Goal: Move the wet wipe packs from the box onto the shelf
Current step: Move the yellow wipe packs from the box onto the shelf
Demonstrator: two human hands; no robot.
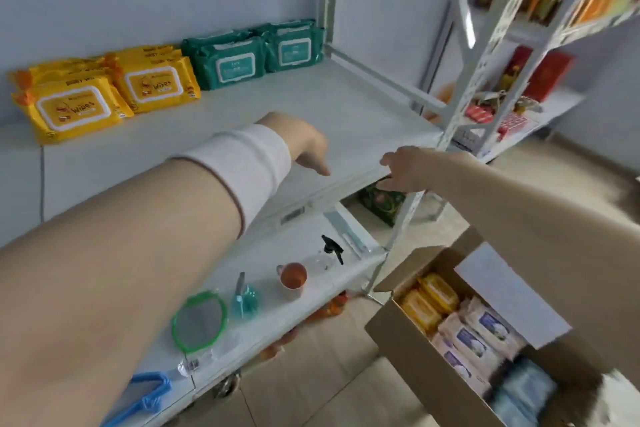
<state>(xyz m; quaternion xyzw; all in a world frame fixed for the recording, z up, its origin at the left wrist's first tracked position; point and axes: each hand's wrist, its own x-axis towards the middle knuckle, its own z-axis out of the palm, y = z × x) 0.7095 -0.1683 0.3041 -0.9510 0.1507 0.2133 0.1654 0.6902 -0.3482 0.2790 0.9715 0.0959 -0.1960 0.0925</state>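
Head view: shelf (346, 104), front half bare; box (412, 360) of packs (467, 333) below its right end. At its back, yellow packs (72, 107) and green packs (235, 62) lie flat, long axes sideways. Above it, left grip (304, 146) hangs loose, empty; right grip (405, 170) pinches its front edge.

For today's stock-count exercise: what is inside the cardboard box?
Yellow wipe packs, white packs with blue labels and blurred pale blue packs fill the cardboard box. Anything beneath them is hidden; a white flap covers the far side.
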